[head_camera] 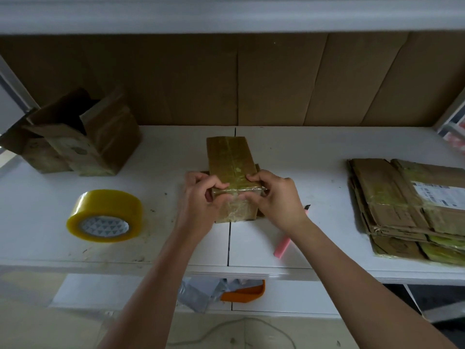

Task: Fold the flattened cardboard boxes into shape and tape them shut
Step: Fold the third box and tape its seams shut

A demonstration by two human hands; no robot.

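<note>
Between both sets of fingers, the box [232,177] is sitting mid-table while the left hand [201,195] and right hand [273,195] are pinching its near taped edge, and uneven pressing is probably risking wrinkled tape or the flap springing open

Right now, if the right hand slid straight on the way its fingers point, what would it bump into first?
The right hand grips the near end of the taped box, fingers pointing left. Past that box end it would probably meet the left hand first, which holds the same end; depth is hard to judge.
</note>
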